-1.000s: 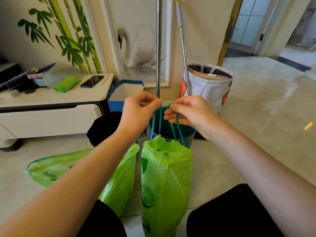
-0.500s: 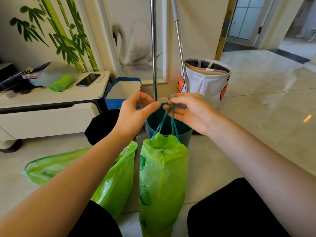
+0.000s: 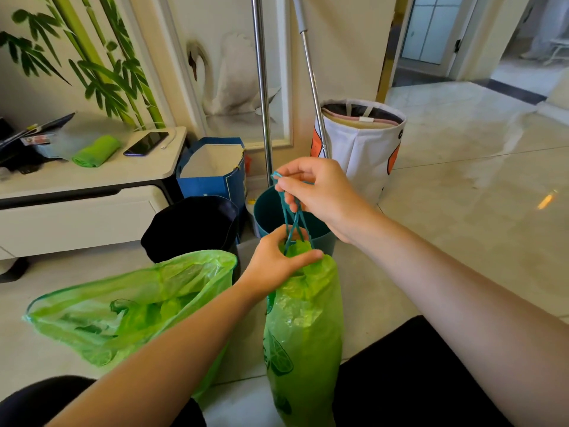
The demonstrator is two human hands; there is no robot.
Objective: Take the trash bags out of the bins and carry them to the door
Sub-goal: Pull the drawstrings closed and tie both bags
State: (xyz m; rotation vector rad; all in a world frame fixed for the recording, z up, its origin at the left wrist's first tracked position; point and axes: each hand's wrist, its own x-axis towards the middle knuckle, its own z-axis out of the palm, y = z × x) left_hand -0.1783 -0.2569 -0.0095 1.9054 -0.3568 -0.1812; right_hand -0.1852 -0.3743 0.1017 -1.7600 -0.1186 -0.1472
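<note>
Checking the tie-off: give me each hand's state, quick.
Left hand: grips the green trash bag's gathered neck.
Right hand: pinches the teal drawstring.

A home's living room: pale tiled floor point(image 3: 462, 186), a low white cabinet point(image 3: 77, 211) at far left bearing a phone point(image 3: 146, 143), wall panels painted with bamboo point(image 3: 92, 66) and a swan point(image 3: 228, 78), bins point(image 3: 191, 226) beside it, a doorway point(image 3: 431, 32) at far right.

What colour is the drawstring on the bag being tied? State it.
Teal drawstring, against the green bag; head view.
</note>
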